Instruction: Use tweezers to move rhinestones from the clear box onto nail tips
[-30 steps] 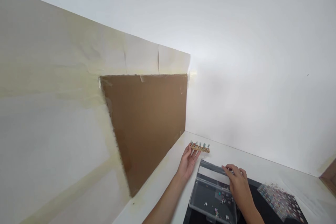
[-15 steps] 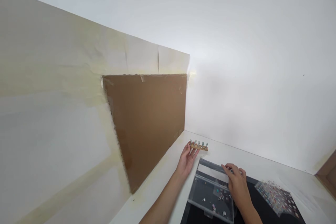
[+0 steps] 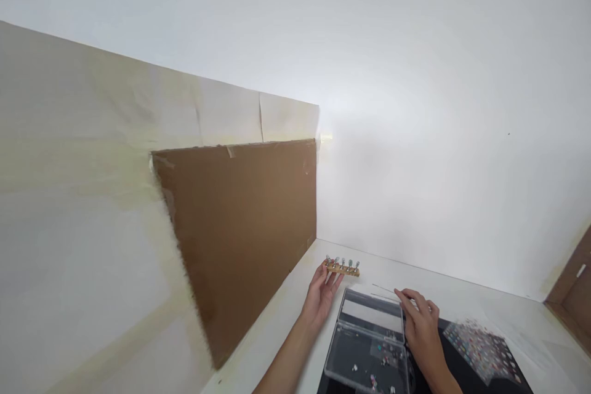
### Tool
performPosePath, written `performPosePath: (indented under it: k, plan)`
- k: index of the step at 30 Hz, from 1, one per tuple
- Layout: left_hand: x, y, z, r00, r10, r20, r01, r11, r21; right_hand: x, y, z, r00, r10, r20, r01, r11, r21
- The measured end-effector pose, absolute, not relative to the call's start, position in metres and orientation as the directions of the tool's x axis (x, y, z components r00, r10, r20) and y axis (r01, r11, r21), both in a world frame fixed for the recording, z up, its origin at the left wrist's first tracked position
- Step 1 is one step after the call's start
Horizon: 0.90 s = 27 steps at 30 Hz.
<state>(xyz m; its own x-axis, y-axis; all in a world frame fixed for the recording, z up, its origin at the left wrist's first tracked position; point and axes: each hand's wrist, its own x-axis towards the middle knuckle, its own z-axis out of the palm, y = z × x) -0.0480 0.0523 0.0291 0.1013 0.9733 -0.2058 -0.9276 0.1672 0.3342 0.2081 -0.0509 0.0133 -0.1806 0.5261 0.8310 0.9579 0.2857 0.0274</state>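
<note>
My left hand (image 3: 318, 300) grips one end of a small wooden strip (image 3: 344, 269), holding it above the white table. Several metal posts stand along the strip, topped with small shiny, pale and greenish pieces that may be nail tips. In my right hand (image 3: 421, 315) are thin tweezers (image 3: 385, 290), pinched near one end, their two points apart and directed left toward the strip. Below both hands lies an open clear plastic box (image 3: 335, 345), its lid tilted back. Small gems (image 3: 373, 380) and other loose bits are scattered inside it.
The box rests on a black mat (image 3: 418, 381). On the right lies a clear sheet dotted with many coloured gems (image 3: 484, 351). A brown cardboard panel (image 3: 249, 228) covers part of the left wall; a wooden frame (image 3: 575, 283) stands at far right.
My right hand has lifted slightly off the box lid, and the tweezers now show clearly, extending left. My left hand still holds the strip. The whole view has shifted a little.
</note>
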Motion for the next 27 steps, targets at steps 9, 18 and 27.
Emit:
performPosePath:
  k: [9, 18, 27]
  plan:
    - [-0.023, 0.013, 0.076, 0.258, 0.964, -0.065, -0.879, 0.262, 0.399, 0.238, -0.090, 0.136, 0.044, 0.410, 0.911, 0.941, 0.288, -0.175]
    - [0.049, -0.035, 0.180, 0.355, 0.924, 0.142, -0.856, 0.261, 0.447, 0.266, -0.161, 0.204, 0.078, 0.211, 0.974, 0.978, 0.176, -0.116]
    - [0.070, -0.052, 0.189, 0.350, 0.936, 0.042, -0.850, 0.298, 0.434, 0.274, -0.193, 0.215, 0.098, 0.167, 0.981, 0.992, 0.060, -0.109]
